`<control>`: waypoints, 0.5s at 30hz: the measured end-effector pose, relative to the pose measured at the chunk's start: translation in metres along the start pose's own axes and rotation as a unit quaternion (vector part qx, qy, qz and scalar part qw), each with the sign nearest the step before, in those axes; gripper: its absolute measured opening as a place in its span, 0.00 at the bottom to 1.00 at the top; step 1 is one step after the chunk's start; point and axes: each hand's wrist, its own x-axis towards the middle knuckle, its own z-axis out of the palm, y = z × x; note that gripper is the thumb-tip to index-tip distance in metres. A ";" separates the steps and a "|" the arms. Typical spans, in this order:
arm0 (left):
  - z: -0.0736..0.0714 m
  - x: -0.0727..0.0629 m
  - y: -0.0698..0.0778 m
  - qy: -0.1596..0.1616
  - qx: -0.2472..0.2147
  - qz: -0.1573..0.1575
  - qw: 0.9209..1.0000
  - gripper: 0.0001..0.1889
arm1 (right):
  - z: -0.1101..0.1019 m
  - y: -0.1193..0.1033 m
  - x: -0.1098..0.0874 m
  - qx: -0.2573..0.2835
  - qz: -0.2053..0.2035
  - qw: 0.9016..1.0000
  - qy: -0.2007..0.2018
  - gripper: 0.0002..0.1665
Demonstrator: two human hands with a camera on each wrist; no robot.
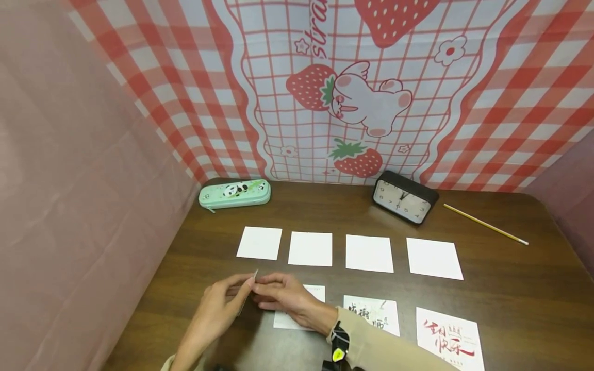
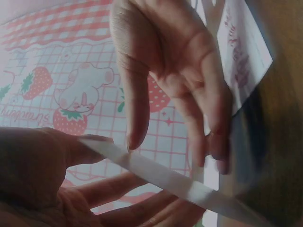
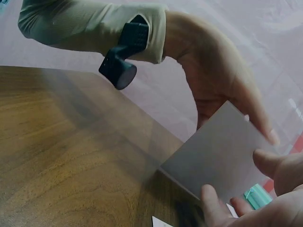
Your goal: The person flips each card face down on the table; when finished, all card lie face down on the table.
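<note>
My left hand (image 1: 215, 308) pinches a thin square card (image 3: 213, 156) between thumb and fingers, holding it up on edge above the table. In the right wrist view its plain face looks grey in the shade. Facing it from the right, my right hand (image 1: 293, 301) has its thumb tip at the card's edge in the left wrist view, fingers loosely bent close by. Beneath the right hand lies a white card (image 1: 314, 292), partly hidden. To its right lie a card with black brush writing (image 1: 387, 306) and a card with red brush writing (image 1: 459, 324).
Behind the hands, several blank white cards (image 1: 310, 248) form a row. A mint pencil case (image 1: 236, 194) with a panda, a black-framed clock (image 1: 403, 198) and a yellow pencil (image 1: 484, 223) lie farther back on the brown wooden table (image 1: 325, 211). Patterned cloth hangs behind.
</note>
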 end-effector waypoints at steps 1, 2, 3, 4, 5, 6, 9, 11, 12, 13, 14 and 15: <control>-0.001 0.000 0.001 0.003 -0.002 0.007 1.000 0.19 | 0.000 0.000 0.000 -0.004 0.004 1.000 -0.001 0.26; -0.002 -0.001 0.002 0.008 0.001 0.014 1.000 0.19 | 0.000 0.000 0.000 -0.007 0.008 1.000 -0.003 0.29; -0.003 -0.001 0.003 0.014 0.002 0.021 1.000 0.19 | 0.000 0.000 0.000 -0.010 0.011 1.000 -0.005 0.31; -0.004 -0.002 0.005 0.020 0.003 0.025 0.999 0.19 | 0.000 0.000 0.000 -0.013 0.014 1.000 -0.007 0.33; -0.005 -0.002 0.006 0.027 0.004 0.031 0.999 0.18 | 0.000 0.000 0.000 -0.017 0.016 1.000 -0.008 0.36; -0.006 -0.002 0.007 0.033 0.004 0.035 0.999 0.18 | 0.000 -0.001 0.000 -0.020 0.018 1.000 -0.009 0.38; -0.009 -0.003 0.008 0.050 0.002 0.048 0.998 0.16 | 0.000 -0.002 0.000 -0.034 0.021 0.999 -0.009 0.42; -0.010 -0.002 0.008 0.056 -0.007 0.051 0.997 0.15 | 0.001 -0.003 0.001 -0.042 0.022 0.999 -0.005 0.44; -0.011 -0.002 0.008 0.057 -0.016 0.051 0.997 0.15 | 0.001 -0.003 0.001 -0.045 0.021 0.999 -0.003 0.44; -0.012 -0.001 0.008 0.056 -0.026 0.050 0.997 0.15 | 0.001 -0.004 0.002 -0.050 0.020 0.999 0.000 0.44; -0.013 -0.001 0.008 0.054 -0.037 0.049 0.997 0.14 | 0.001 -0.004 0.002 -0.054 0.018 0.998 0.004 0.44; -0.014 0.000 0.008 0.051 -0.048 0.048 0.996 0.14 | 0.001 -0.004 0.002 -0.059 0.015 0.998 0.009 0.43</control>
